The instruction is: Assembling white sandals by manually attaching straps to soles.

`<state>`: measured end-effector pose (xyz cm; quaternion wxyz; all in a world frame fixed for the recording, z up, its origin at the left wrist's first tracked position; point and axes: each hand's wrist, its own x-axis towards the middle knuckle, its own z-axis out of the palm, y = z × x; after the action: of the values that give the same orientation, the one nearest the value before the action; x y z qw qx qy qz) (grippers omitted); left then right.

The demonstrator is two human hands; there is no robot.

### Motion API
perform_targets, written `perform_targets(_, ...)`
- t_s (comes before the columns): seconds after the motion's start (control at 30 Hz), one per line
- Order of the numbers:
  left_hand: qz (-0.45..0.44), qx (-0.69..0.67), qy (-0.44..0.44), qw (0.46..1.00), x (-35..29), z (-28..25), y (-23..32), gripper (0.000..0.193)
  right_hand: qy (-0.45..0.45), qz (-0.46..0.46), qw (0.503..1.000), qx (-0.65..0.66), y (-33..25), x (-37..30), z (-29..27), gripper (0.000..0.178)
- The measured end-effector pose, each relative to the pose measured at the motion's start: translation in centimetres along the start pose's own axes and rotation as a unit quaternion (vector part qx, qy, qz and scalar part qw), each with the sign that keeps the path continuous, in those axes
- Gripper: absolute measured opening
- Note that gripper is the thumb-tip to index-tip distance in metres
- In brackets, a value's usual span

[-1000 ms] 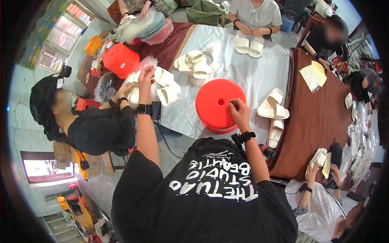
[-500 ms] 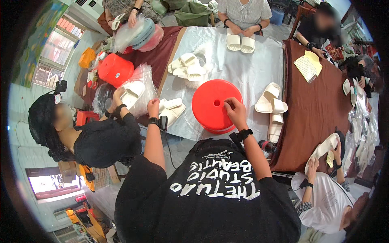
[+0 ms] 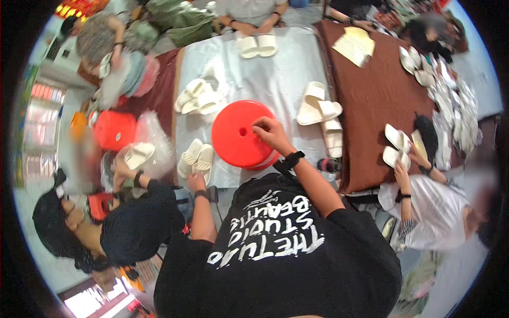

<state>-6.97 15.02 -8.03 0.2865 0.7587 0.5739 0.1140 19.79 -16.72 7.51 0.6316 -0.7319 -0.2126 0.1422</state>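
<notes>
A round red stool [image 3: 228, 119] with a small hole in its seat stands in front of me. My right hand [image 3: 271, 133] is over the right side of the seat, its fingers curled together with nothing visible in them. To the left of the stool is a pair of cream slippers [image 3: 196, 159], side by side, with straps across them. My left hand [image 3: 196, 182] is at their near ends, fingers closed on them; the fingertips are blurred and partly hidden. Another cream pair of slippers [image 3: 199, 97] lies beyond the stool, and more cream slippers [image 3: 318, 108] lie to its right.
A silvery sheet [image 3: 289, 63] covers the table. A brown cloth [image 3: 366, 122] lies at the right, with yellow paper [image 3: 354, 45]. At the left are a red bucket-like container [image 3: 115, 131] and clear plastic [image 3: 155, 143]. Several co-workers sit around, some holding slippers.
The view has shifted, so the scene sits further left. My left hand has come nearer me, from beside the plastic to the slippers, which now lie straighter. My right hand stays over the stool.
</notes>
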Motion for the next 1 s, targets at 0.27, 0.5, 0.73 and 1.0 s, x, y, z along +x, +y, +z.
perform_targets(0.27, 0.021, 0.007, -0.046, 0.999, -3.3, 3.1, -6.6, 0.042, 0.206, 0.197, 0.900, 0.330, 4.6, -0.1, -5.5, 0.022)
perform_targets(0.5, 0.029, 0.016, -0.467, 0.884, -4.0, 4.3, -9.2, 0.030, 0.444, 0.356, 0.769, 0.289, 14.3, -2.0, -13.2, 0.038)
perform_targets(0.73, 0.018, -0.036, -0.509, 0.860, -4.2, 4.9, -9.2, 0.024, 0.554, 0.368, 0.740, 0.097, 16.1, -2.6, -11.9, 0.040)
perform_targets(1.0, -0.226, -0.202, -0.425, 0.853, -3.6, 5.9, -8.6, 0.033, 0.437, 0.311, 0.805, 0.255, 16.1, -3.0, -12.4, 0.029)
